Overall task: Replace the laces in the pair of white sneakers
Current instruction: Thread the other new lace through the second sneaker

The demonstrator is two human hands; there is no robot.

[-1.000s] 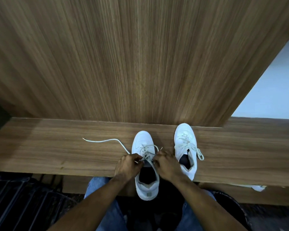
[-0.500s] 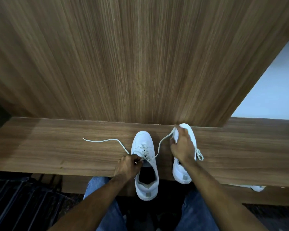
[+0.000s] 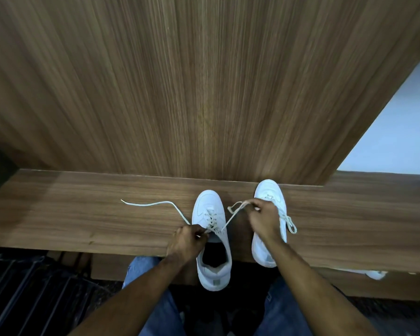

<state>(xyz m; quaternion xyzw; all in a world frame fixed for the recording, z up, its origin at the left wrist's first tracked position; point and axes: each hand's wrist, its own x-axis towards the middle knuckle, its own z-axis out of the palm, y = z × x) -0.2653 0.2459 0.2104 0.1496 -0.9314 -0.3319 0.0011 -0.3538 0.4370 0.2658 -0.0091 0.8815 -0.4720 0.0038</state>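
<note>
White lace [image 3: 230, 218] is pinched by the right hand [image 3: 264, 220]; the left hand [image 3: 187, 241] pinches it at the shoe [image 3: 212, 238]. Pulling hard may tip the shoe off the bench [image 3: 83, 214].

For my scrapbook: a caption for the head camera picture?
Left hand and right hand pull a white lace through the left white sneaker on a wooden shelf.

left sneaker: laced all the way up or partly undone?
Partly undone. The left sneaker has lace crossing only its lower eyelets; both ends run free, pinched by the left hand and right hand.
</note>
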